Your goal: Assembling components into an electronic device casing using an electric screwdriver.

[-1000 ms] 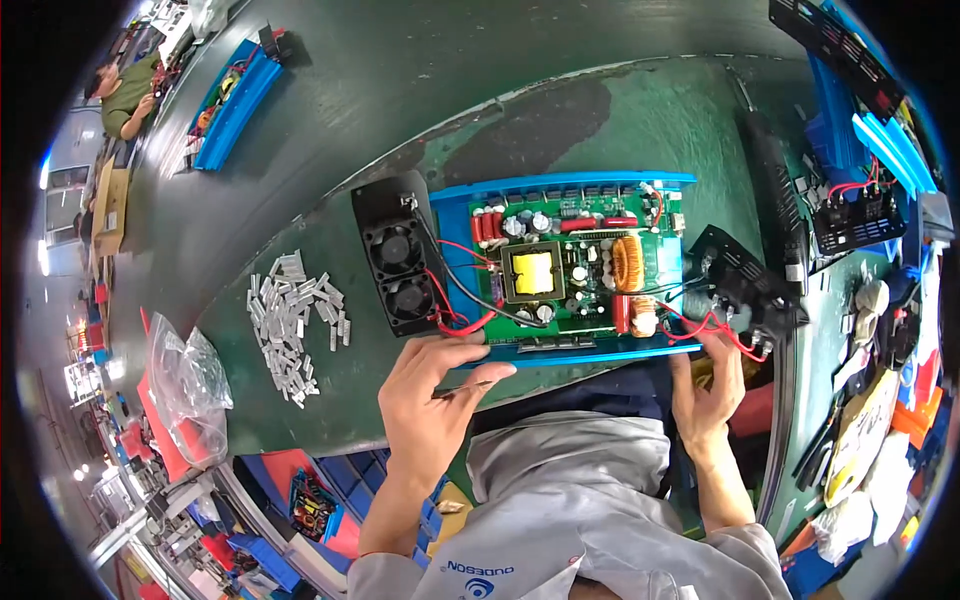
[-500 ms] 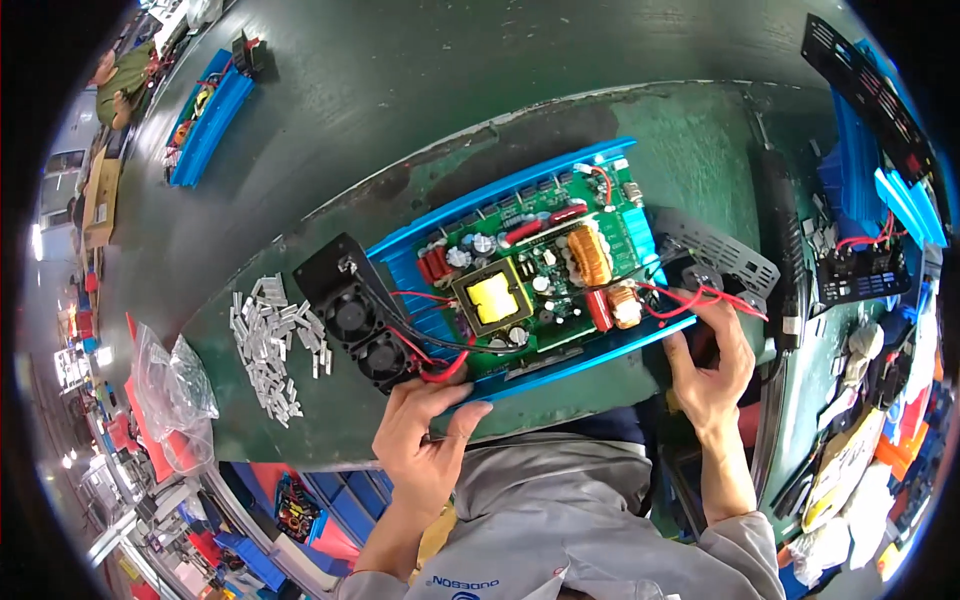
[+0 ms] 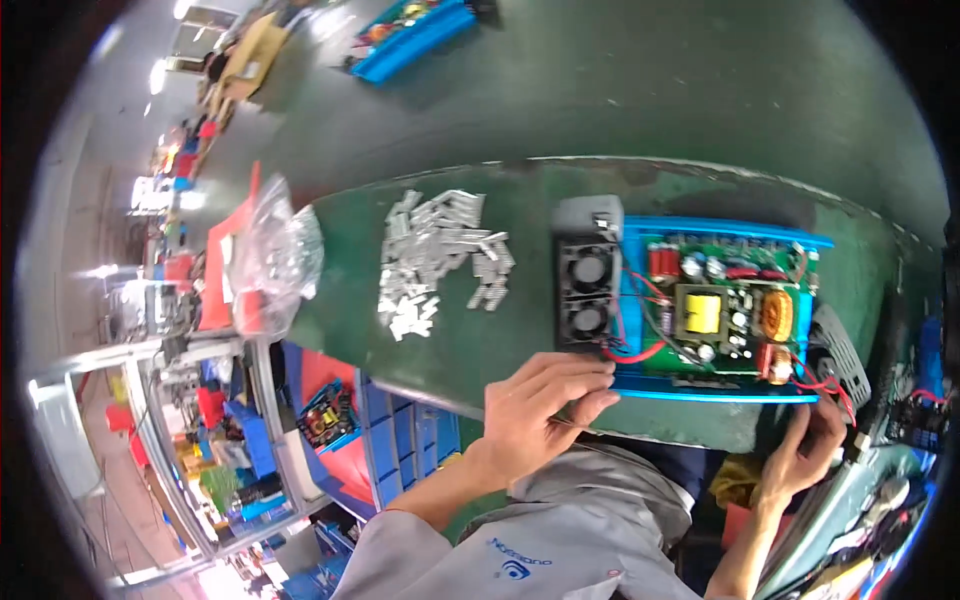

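A power inverter with its cover off lies on the green bench: a blue metal housing (image 3: 720, 393) around a green circuit board (image 3: 737, 335) with a yellow transformer and copper coils. Two black fans (image 3: 588, 292) in a panel stand at its left end, red wires (image 3: 825, 386) stick out at its right. My left hand (image 3: 540, 412) is closed at the housing's near left corner, fingers bent, thumb just below. At the near right corner, beneath the red wires, my right hand (image 3: 803, 452) has thumb and fingers curled against the housing; its fingertips are partly hidden.
Left of the inverter lies a pile of small silver metal pieces (image 3: 440, 240). Beyond it are a clear plastic bag (image 3: 275, 265) and a red sheet. Another blue housing (image 3: 415, 40) lies at the far side. A perforated grey plate (image 3: 842, 350) sits by the right end. Blue bins (image 3: 400, 455) stand below left.
The view has swung left, so bench and inverter appear further right and the inverter straighter. The gap between the metal pieces and the fans looks wider. Both hands stay at the near corners.
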Tool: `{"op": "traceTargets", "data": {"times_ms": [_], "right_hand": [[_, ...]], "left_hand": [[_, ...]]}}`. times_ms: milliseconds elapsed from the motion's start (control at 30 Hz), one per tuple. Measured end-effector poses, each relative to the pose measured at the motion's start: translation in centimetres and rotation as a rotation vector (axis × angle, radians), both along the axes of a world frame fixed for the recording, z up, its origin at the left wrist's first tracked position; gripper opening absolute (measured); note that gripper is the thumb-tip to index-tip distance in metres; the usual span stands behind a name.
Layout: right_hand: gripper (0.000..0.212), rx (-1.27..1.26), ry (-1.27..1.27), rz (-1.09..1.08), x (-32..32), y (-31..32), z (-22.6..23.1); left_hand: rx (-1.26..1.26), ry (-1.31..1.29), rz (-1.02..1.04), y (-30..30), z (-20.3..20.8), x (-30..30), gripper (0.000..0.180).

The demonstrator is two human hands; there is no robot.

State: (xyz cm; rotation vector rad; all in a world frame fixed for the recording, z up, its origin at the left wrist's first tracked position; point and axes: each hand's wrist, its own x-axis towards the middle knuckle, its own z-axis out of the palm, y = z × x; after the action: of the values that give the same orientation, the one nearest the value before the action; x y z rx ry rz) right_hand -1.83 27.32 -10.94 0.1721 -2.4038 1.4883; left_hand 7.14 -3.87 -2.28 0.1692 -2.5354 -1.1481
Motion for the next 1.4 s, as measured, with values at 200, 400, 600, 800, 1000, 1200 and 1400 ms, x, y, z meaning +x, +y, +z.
{"op": "traceTargets", "data": {"times_ms": [200, 400, 600, 800, 1000, 1200, 1400], "right_hand": [[0.019, 0.08, 0.021, -0.021, -0.3, 0.4, 0.2], [0.017, 0.104, -0.016, -0.034, -0.5, -0.7, 1.0], [0.014, 0.295, 0.009, -0.056, 0.4, -0.5, 2.8], [0.022, 0.086, 0.155, 0.05, 1.0, -3.2, 5.4], [0.028, -0.28, -0.064, 0.442, 4.6, -7.5, 7.5], [0.024, -0.536, 0.0, 0.676, 3.5, -11.0, 7.6], [0.015, -0.593, -0.229, 0.621, 4.0, -10.1, 7.8]], "left_hand": [[-0.167, -0.062, 0.473, -7.5, 0.6, 2.6, 0.01], [-0.226, -0.104, 0.602, -11.7, -1.3, 2.9, 0.015], [-0.501, -0.037, 0.545, -13.6, -3.8, 2.0, 0.019], [-0.374, -0.073, 0.434, -16.4, -6.5, 5.3, 0.023], [-0.122, 0.093, -0.167, -1.2, 3.2, 0.3, 0.017], [0.017, 0.073, -0.222, 3.4, 2.3, -0.2, 0.022], [0.509, 0.037, -0.19, 1.2, -0.8, -0.3, 0.031]]}}
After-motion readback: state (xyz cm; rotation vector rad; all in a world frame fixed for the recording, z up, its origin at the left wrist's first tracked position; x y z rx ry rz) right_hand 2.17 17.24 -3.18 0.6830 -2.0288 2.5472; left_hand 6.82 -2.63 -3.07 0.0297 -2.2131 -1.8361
